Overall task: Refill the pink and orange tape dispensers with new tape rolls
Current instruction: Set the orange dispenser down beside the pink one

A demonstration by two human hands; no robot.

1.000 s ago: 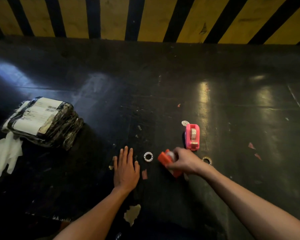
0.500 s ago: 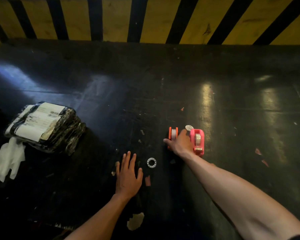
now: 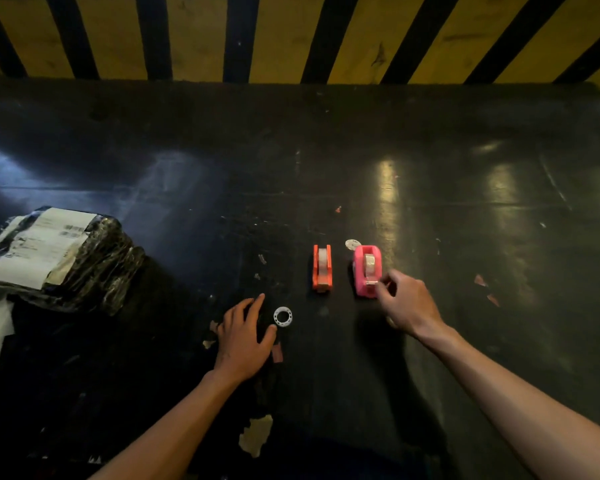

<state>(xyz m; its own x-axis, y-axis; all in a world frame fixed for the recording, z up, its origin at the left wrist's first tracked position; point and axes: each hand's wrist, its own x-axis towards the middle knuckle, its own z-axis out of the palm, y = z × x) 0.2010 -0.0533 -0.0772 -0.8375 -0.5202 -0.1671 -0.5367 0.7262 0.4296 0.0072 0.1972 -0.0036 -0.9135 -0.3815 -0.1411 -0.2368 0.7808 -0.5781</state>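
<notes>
Released since the earlier frame, orange dispenser (image 3: 322, 268) stands alone on the table (image 3: 465, 202) beside pink dispenser (image 3: 368, 271). Right hand (image 3: 407, 303) hovers, fingers loosely curled, empty, fingertips at pink dispenser's near end. Left hand (image 3: 243, 337) rests flat, open, beside white core ring (image 3: 283, 317).

Dark work surface (image 3: 430, 150) below a striped wall (image 3: 194, 36).
Across the top of the frame we see yellow-and-black diagonal stripes; light glares at centre right and upper left of the scuffed black surface.
</notes>
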